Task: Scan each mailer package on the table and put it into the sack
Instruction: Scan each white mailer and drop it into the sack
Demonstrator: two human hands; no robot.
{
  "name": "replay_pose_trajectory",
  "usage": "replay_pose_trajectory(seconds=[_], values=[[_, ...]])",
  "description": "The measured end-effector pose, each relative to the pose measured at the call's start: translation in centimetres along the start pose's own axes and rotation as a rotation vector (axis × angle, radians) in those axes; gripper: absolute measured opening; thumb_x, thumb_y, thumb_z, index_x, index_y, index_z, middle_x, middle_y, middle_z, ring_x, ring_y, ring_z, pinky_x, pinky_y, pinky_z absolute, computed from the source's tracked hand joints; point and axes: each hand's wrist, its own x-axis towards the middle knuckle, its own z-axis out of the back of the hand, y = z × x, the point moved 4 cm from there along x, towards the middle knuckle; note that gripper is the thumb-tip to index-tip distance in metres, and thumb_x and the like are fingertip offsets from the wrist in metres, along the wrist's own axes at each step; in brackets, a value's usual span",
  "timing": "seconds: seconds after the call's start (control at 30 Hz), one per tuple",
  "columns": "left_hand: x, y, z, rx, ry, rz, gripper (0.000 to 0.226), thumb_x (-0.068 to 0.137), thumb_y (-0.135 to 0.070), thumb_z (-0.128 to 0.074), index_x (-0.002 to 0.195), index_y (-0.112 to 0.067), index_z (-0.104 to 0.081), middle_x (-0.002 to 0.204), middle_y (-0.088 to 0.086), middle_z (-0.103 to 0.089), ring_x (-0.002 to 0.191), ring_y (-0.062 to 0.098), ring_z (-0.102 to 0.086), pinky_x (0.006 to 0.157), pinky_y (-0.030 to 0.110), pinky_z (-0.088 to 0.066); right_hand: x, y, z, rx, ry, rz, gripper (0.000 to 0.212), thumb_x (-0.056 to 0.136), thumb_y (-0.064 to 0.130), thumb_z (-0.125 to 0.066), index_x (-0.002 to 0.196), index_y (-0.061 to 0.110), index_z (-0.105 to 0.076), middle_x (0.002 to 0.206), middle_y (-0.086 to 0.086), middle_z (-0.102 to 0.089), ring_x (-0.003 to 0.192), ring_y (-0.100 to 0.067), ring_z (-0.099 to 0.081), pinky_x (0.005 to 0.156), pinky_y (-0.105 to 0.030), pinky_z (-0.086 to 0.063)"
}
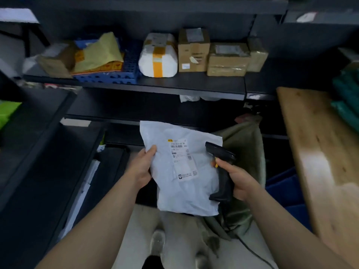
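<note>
Two bare forearms enter from the bottom edge. Count in hand: 1 mailer, 1 scanner. Left hand (142, 167) grips the left edge of the white mailer (180, 195), thumb on the front face, fingers curled behind it. Right hand (240, 178) is wrapped round the grip of the black scanner (223, 181), with a finger at the yellow trigger. Mailer is held in the air in front of the person, above the legs and low in front of the shelving, not resting on anything. Its long axis runs near-to-far, with the far end tilted a little to the left. The face with 1 printed label (181, 158) is turned up toward the camera. Scanner overlaps the mailer's right edge, its nose aimed up and left across the label. 1 olive sack (244, 136) stands just behind and right of the mailer, mouth open, partly hidden by it. Wooden table (320, 152) lies to the right, beyond the sack. On the dark shelf (174, 85) above: 3 brown cardboard boxes (194, 53), 1 white parcel (158, 55) banded with yellow tape, 1 blue crate (116, 75) holding a yellow envelope. 1 dark cable (252, 247) trails across the floor at lower right.
</note>
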Motion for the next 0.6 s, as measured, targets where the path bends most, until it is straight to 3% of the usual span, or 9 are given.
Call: replay_pose_trajectory(seconds=[0.13,0.23,0.4,0.47,0.53,0.6], values=[[5.8,1.4,-2.0,0.238,0.119,0.089,0.027,0.097,-0.028,-0.055,0.115,-0.009,-0.064,0.106,0.006,-0.072,0.096,0.021,-0.069,0.080,0.035,-0.054,1.2,0.2,0.8,-0.003,-0.223,0.035,0.029,0.083,0.027,-0.075,0.104,0.006,-0.072,0.095,-0.012,-0.075,0.087,-0.029,-0.069,0.074,-0.040,-0.057],[9.4,3.2,-3.4,0.459,0.170,0.124,0.029,0.096,-0.031,-0.055,0.115,-0.011,-0.062,0.109,0.006,-0.069,0.098,0.022,-0.066,0.086,0.034,-0.052,2.2,0.0,1.6,-0.011,-0.350,0.059,0.025,0.086,0.024,-0.074,0.102,0.006,-0.068,0.092,-0.012,-0.073,0.084,-0.031,-0.069,0.077,-0.045,-0.057],[14.9,6.6,-4.7,0.761,0.197,0.125,0.028,0.096,-0.034,-0.054,0.102,-0.008,-0.063,0.103,0.008,-0.065,0.083,0.018,-0.061,0.071,0.026,-0.047,6.1,-1.0,2.4,-0.049,-0.465,0.051,0.016,0.089,0.021,-0.071,0.094,0.006,-0.066,0.086,-0.012,-0.071,0.075,-0.030,-0.067,0.067,-0.042,-0.056],[16.9,7.9,-4.7,0.874,0.201,0.137,0.037,0.089,-0.047,-0.057,0.100,-0.012,-0.064,0.109,0.009,-0.065,0.095,0.023,-0.062,0.086,0.033,-0.051,8.5,-1.6,3.1,-0.069,-0.493,0.040,0.018,0.089,0.022,-0.071,0.095,0.006,-0.066,0.089,-0.012,-0.070,0.074,-0.028,-0.066,0.063,-0.037,-0.053],[19.2,9.5,-4.4,0.966,0.202,0.172,0.062,0.072,-0.065,-0.057,0.107,-0.015,-0.065,0.122,0.008,-0.060,0.113,0.029,-0.057,0.101,0.041,-0.045,11.1,-2.7,3.8,-0.083,-0.509,0.018,0.023,0.088,0.024,-0.072,0.099,0.005,-0.066,0.090,-0.012,-0.070,0.076,-0.029,-0.066,0.065,-0.036,-0.054],[21.4,11.4,-4.1,0.982,0.220,0.211,0.070,0.071,-0.067,-0.059,0.117,-0.014,-0.063,0.126,0.007,-0.056,0.118,0.028,-0.053,0.100,0.036,-0.042,13.6,-4.1,4.6,-0.109,-0.518,0.002,0.024,0.087,0.026,-0.073,0.098,0.006,-0.066,0.088,-0.010,-0.070,0.077,-0.028,-0.066,0.067,-0.036,-0.054]])
